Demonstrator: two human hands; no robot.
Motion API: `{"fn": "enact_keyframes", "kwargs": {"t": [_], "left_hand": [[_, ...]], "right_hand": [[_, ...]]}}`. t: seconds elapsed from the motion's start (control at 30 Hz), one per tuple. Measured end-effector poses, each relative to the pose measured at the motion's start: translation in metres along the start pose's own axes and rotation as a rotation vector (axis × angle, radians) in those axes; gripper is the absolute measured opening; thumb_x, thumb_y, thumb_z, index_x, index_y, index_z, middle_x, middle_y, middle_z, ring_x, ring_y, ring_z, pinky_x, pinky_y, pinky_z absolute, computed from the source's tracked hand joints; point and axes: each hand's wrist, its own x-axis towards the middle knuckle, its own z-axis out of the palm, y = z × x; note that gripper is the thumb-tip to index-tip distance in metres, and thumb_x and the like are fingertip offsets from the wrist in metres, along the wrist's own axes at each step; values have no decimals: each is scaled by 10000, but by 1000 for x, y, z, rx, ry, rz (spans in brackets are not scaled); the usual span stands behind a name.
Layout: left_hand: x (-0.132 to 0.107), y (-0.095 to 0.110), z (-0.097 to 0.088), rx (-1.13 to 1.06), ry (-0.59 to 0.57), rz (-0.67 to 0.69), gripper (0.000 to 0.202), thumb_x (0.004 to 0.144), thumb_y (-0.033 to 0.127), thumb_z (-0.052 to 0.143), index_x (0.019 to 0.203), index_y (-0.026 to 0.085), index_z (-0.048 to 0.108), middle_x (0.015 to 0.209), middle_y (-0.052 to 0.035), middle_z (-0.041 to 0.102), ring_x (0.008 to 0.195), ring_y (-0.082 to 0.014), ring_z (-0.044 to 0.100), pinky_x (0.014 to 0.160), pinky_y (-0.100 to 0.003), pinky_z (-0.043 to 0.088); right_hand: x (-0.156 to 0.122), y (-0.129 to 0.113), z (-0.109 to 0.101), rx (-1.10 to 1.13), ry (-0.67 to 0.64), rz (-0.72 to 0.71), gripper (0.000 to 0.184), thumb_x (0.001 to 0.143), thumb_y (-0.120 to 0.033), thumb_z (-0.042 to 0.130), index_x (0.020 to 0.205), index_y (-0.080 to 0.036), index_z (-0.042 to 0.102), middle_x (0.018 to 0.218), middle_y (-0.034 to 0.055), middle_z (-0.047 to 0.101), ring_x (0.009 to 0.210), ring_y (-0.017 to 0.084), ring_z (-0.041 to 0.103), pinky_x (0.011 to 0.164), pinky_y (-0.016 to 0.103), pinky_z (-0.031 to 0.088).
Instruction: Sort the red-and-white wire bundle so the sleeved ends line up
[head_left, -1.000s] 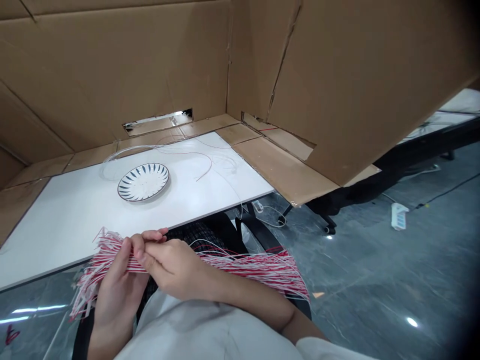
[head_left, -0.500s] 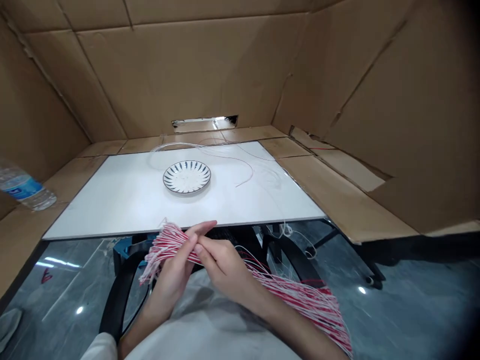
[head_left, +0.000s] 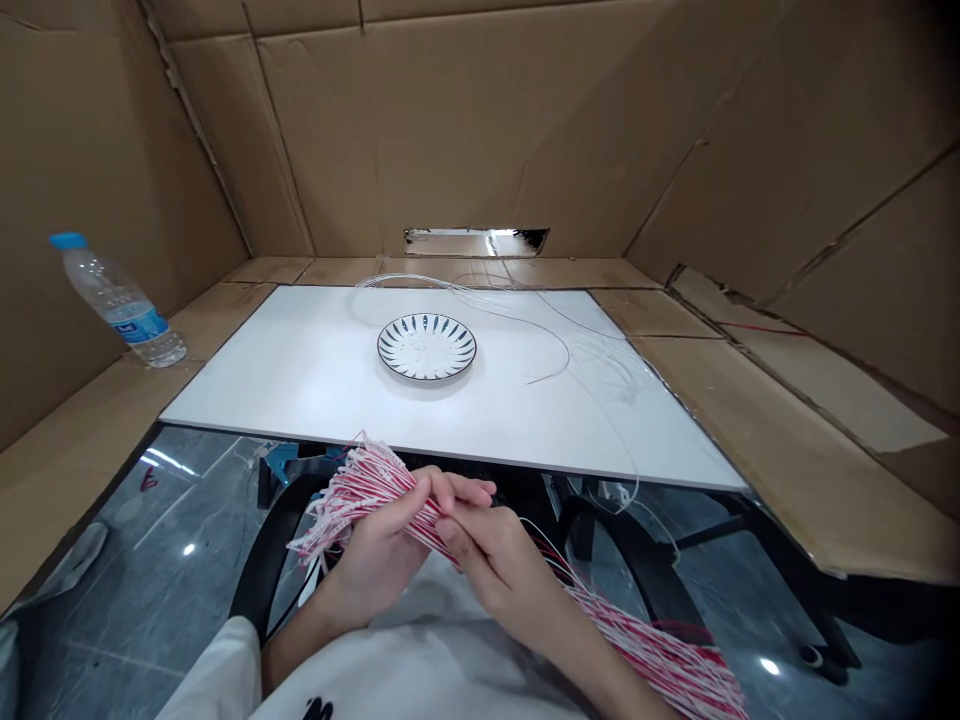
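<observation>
A thick bundle of thin red and white wires (head_left: 367,490) lies across my lap, just below the front edge of the table. My left hand (head_left: 391,550) is wrapped around it near its end, with the pale tips fanning out to the left. Close beside it, my right hand (head_left: 506,565) is closed on the bundle, thumb and fingers pressed together, and the two hands touch. From there the long part of the bundle trails under my right forearm to the lower right. What the right fingertips pinch exactly is hidden.
On the white table (head_left: 300,400) stands a plate (head_left: 426,348) with dark stripes around its rim. Loose thin wires (head_left: 566,350) curl behind and right of it. A water bottle (head_left: 139,315) tilts at the left. Cardboard walls (head_left: 465,130) surround the table; chair armrests (head_left: 274,550) flank me.
The view has turned left, so table, plate and bottle sit further right. My left fingers have curled in more over the bundle; both hands still hold it.
</observation>
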Motion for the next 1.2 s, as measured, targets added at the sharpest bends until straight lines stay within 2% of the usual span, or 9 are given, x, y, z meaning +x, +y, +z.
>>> {"fn": "enact_keyframes", "kwargs": {"t": [0.23, 0.43, 0.5, 0.6, 0.73, 0.83, 0.93, 1.07, 1.2], "left_hand": [[13, 7, -3, -136, -47, -114, 354, 933, 298, 411, 617, 178, 518, 753, -34, 615, 1043, -205, 573, 967, -325, 362], [17, 7, -5, -8, -112, -74, 287, 900, 307, 481, 646, 174, 503, 752, -44, 635, 984, -225, 593, 957, -364, 365], [17, 7, -5, 32, -138, -78, 300, 905, 322, 470, 644, 177, 494, 658, -35, 614, 923, -229, 617, 949, -384, 372], [16, 5, -6, 133, -199, -92, 313, 911, 329, 459, 641, 176, 492, 567, -29, 585, 866, -241, 638, 935, -412, 388], [15, 0, -10, 282, -110, -4, 290, 901, 346, 484, 682, 169, 554, 785, -62, 665, 998, -243, 606, 978, -401, 379], [15, -3, -14, 391, 28, 68, 283, 911, 358, 465, 772, 182, 638, 1134, -64, 627, 1179, -245, 507, 1047, -383, 338], [15, -3, -19, 523, 118, 140, 290, 925, 362, 432, 963, 226, 685, 1334, -31, 512, 1308, -240, 377, 1110, -370, 272], [13, 1, -22, 525, 88, 110, 339, 934, 344, 408, 1166, 249, 636, 1353, -38, 525, 1322, -244, 372, 1129, -399, 245], [11, 3, -20, 406, 76, 9, 361, 921, 345, 430, 1212, 235, 613, 1346, -59, 545, 1287, -278, 428, 1110, -453, 285]], "right_hand": [[-7, 1, -1, -183, 76, -3, 310, 972, -279, 379, 687, -173, 442, 580, -8, 454, 502, 112, 385, 513, 238, 257], [-2, -5, -40, -222, 237, 160, 129, 837, -276, 562, 771, -165, 571, 726, 27, 584, 672, 154, 539, 629, 253, 386], [3, -6, -53, -81, 264, 185, 137, 762, -273, 607, 841, -163, 584, 785, 35, 591, 754, 177, 562, 707, 276, 432], [13, -4, -60, 292, 61, 223, 250, 777, -315, 549, 962, -153, 595, 893, 56, 597, 879, 197, 573, 793, 304, 457], [22, 2, -45, 380, -131, 351, 294, 845, -380, 559, 1032, -155, 586, 925, 61, 613, 834, 181, 580, 690, 273, 468], [19, 7, -33, 281, -75, 324, 353, 854, -403, 583, 1117, -170, 555, 1073, 80, 606, 946, 197, 573, 747, 281, 459], [12, 13, -27, 248, -21, 370, 357, 871, -427, 572, 1109, -160, 557, 984, 72, 629, 866, 181, 587, 719, 273, 446], [10, 18, -23, 379, -83, 371, 345, 883, -457, 552, 787, -129, 597, 722, 21, 581, 640, 117, 509, 580, 222, 371], [16, 18, -18, 595, -46, 388, 323, 797, -442, 667, 777, -126, 604, 715, 8, 574, 613, 99, 486, 578, 214, 368]]}}
